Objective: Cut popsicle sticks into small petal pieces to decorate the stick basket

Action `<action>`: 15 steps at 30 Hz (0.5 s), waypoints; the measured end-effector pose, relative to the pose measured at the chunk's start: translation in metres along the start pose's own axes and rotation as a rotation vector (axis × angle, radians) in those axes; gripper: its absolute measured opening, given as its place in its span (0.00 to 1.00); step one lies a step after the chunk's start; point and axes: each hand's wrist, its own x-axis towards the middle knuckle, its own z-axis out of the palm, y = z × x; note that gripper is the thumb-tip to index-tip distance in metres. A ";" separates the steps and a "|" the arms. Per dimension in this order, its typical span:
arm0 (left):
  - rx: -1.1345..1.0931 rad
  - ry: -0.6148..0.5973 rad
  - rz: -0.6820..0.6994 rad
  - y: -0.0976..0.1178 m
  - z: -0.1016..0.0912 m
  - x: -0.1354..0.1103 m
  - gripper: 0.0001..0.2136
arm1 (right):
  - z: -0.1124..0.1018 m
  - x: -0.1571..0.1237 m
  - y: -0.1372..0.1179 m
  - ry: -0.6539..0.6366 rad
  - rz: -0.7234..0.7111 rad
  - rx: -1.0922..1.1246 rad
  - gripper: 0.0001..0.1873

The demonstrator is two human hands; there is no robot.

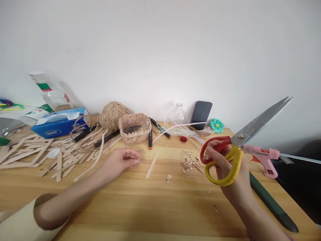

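Observation:
My right hand (pixel 225 167) grips a large pair of scissors (pixel 258 122) by its red and yellow handles, raised over the table's right side. The blades are nearly together and point up and right. My left hand (pixel 122 160) is low over the tabletop, thumb and fingers pinched around a tiny pale bit too small to name. A single craft stick (pixel 151 165) lies just right of it. Behind it stands a small basket (pixel 135 130) faced with short wooden pieces and trimmed with silvery cord. Wood clippings (pixel 189 164) are scattered between my hands.
Left are heaped craft sticks (pixel 50 150), a blue tissue box (pixel 60 123) and a twine ball (pixel 114 113). Behind are a marker (pixel 150 135), a phone (pixel 201 114) and a clear bottle top (pixel 177 115). A pink glue gun (pixel 265 159) and dark green strip (pixel 273 204) lie right.

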 end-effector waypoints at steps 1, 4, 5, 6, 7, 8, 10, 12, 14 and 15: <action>0.064 0.016 0.014 -0.002 0.000 0.000 0.07 | 0.005 0.005 0.001 0.003 -0.013 0.013 0.06; 0.197 0.058 0.034 -0.002 0.002 0.001 0.06 | 0.017 0.013 0.008 0.003 -0.031 -0.008 0.08; 0.206 0.058 0.036 0.001 0.004 0.003 0.06 | 0.018 0.014 0.011 -0.006 -0.025 -0.024 0.09; 0.190 0.043 0.042 0.006 0.007 0.005 0.06 | 0.018 0.015 0.013 -0.016 -0.012 -0.038 0.10; 0.169 0.015 0.054 0.012 0.010 0.007 0.06 | 0.017 0.015 0.016 -0.029 0.005 -0.052 0.11; 0.134 -0.023 0.071 0.019 0.013 0.010 0.08 | 0.015 0.015 0.018 -0.034 0.021 -0.068 0.11; 0.015 -0.125 0.161 0.032 0.016 0.015 0.16 | 0.008 0.015 0.023 -0.018 0.038 -0.111 0.11; 0.209 -0.016 0.290 0.037 0.016 0.020 0.13 | 0.001 0.015 0.026 0.015 0.044 -0.145 0.12; 0.579 0.080 0.391 0.033 0.014 0.023 0.11 | -0.004 0.016 0.028 0.042 0.050 -0.162 0.12; 0.762 0.093 0.426 0.029 0.013 0.024 0.11 | -0.005 0.016 0.029 0.048 0.057 -0.169 0.12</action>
